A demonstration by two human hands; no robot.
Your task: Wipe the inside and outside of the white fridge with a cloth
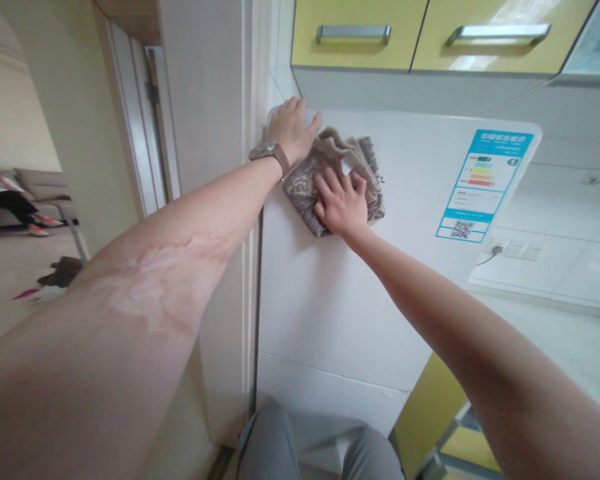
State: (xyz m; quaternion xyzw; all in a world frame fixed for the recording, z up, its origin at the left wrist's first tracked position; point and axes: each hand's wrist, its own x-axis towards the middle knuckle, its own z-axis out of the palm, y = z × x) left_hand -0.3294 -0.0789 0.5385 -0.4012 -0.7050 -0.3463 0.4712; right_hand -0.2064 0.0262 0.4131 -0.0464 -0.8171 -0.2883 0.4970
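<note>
One patterned brown cloth (304, 192) was seen in the upper centre of the frame. It was pressed against one white appliance (330, 300) by the right hand (341, 200), which was laid flat with fingers spread and gripped nothing. The left hand (293, 127), one watch (269, 152) at its wrist, was curled over the appliance's top left corner. One blue energy label (485, 183) was stuck right of the cloth. Two yellow cabinet doors (357, 33) were counted above. The lower left was blocked by the left forearm.

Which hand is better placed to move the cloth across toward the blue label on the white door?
Probably the right hand: it lies flat on the cloth, on the side toward the blue label. The left hand rests on the top corner of the white door.
</note>
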